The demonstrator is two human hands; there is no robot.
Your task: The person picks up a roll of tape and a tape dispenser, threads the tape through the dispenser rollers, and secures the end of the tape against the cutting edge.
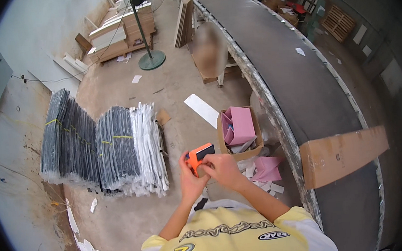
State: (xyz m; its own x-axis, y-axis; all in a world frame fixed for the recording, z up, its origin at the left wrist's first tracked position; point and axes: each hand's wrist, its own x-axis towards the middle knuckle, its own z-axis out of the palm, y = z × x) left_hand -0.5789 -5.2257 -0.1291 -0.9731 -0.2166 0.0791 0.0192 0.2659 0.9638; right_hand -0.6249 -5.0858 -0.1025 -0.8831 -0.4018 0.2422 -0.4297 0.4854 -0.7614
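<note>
While standing low in the frame's centre, the person is gripping a small orange and black handheld device [198, 156], boxy and smooth, with the left hand [190, 177] wrapped beneath and the right hand [223, 168] pinching its edge. A cardboard box [223, 145] of pink sheets is sitting just right; bare concrete is lying open on the left.

I see a glossy orange plastic tool [198, 156], a matt cardboard box [240, 153], and a rough concrete floor [137, 218].
</note>
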